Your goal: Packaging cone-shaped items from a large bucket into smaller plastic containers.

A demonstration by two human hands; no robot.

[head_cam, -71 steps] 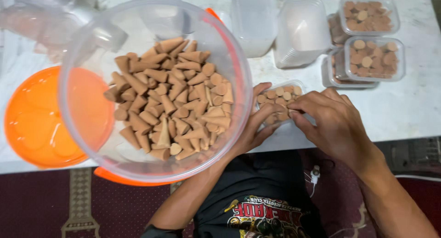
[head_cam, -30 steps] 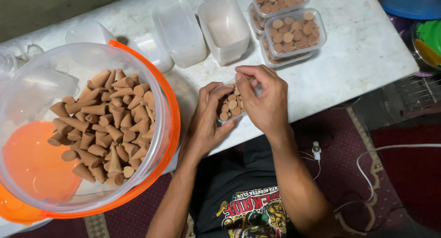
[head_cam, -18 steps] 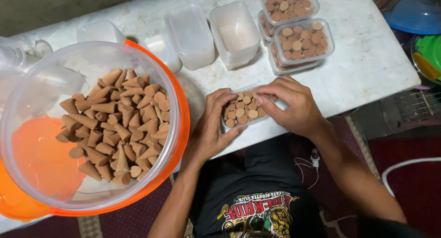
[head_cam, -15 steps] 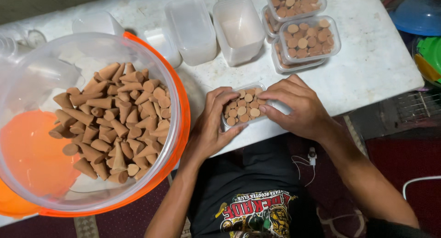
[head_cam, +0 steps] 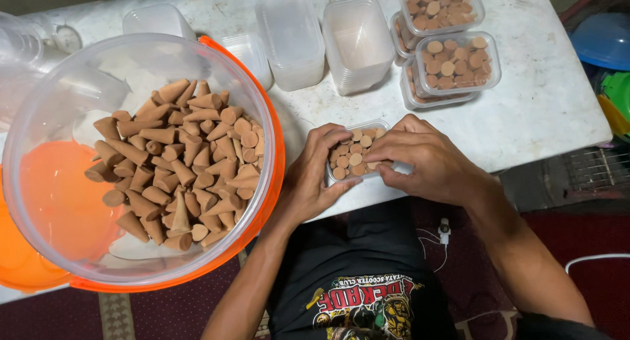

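both hands close around a small clear tub point(head_cam: 355, 157) at the near edge of the white table point(head_cam: 538, 110). the left hand point(head_cam: 314, 180) cups its left side; the right hand point(head_cam: 430, 164) presses its fingertips on the brown cones point(head_cam: 352, 155) packed upright inside. this looks like the filling step, nearly full. a next move would call for another cone from the big clear bowl point(head_cam: 141, 163) to the left. filled tubs point(head_cam: 453, 67) and empty tubs point(head_cam: 357, 43) sit beyond.
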